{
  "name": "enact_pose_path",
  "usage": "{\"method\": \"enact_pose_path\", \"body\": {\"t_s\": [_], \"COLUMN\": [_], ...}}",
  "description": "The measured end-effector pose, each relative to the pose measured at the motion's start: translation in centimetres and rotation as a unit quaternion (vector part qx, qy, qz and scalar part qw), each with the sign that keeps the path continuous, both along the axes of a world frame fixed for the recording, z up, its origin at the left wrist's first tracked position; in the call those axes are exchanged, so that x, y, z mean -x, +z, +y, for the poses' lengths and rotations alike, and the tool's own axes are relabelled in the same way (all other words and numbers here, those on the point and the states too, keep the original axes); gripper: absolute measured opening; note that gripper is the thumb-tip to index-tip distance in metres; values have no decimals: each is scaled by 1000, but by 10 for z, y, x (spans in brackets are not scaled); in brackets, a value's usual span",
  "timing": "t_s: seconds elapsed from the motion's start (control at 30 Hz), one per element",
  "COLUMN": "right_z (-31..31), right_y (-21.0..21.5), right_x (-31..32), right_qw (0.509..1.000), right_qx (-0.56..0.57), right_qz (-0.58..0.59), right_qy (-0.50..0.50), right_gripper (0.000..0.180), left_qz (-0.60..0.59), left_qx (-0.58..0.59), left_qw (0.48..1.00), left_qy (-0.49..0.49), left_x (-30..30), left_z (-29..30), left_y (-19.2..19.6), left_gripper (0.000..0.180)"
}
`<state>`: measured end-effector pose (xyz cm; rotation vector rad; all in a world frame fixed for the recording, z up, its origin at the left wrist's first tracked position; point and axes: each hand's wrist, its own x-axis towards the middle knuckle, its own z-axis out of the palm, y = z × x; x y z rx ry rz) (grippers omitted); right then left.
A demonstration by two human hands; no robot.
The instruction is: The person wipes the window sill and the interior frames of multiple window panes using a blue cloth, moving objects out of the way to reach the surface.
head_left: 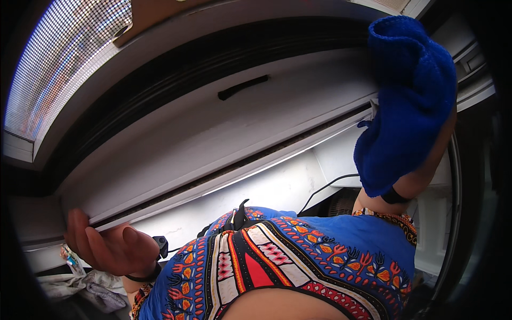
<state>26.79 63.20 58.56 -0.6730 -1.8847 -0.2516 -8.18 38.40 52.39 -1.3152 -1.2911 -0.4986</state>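
Note:
My left hand [109, 248] is at the lower left, its fingers curled around the end of a long white frame [181, 184] with a dark groove along it. On the right my right arm [421, 178] reaches up, and a bright blue cloth [408, 101] hangs in folds over my right hand. The cloth hides that hand's fingers. It lies against the right end of a white panel [176, 128], which bears a short black handle [242, 87]. Whether the cloth presses on the panel, I cannot tell.
A mesh screen [69, 64] fills the upper left, beyond a curved black band [160, 80]. A thin black cable [325, 185] runs below the frame. Crumpled pale fabric [88, 288] lies at the lower left. White ledges [469, 64] stand at the upper right.

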Motion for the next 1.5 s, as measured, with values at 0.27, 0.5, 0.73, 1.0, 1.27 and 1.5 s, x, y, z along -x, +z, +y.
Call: {"method": "enact_pose_path", "body": {"t_s": [0.27,0.5,0.73,1.0,1.27,1.5], "right_z": [54,64,50,27,-5,-14], "right_y": [-3,9,11,-3,14,42], "right_x": [36,83,132,198,201,221], "right_qw": [975,957,949,934,938,909], "right_qx": [-33,5,-14,-117,-86,-87], "right_qz": [-19,2,-16,21,-214,-367], "right_qy": [219,292,314,336,258,178], "right_gripper": [52,46,43,21,36,32], "left_qz": [17,39,13,-97,-146,-219], "left_qx": [30,26,15,42,134,150], "left_qw": [999,998,992,963,938,920], "left_qy": [-41,-52,-122,-249,-285,-290], "left_x": [12,24,23,9,-1,-12], "left_z": [37,75,116,127,84,73], "left_y": [11,16,12,4,-52,-72], "left_gripper": [43,45,49,60,49,54]}}
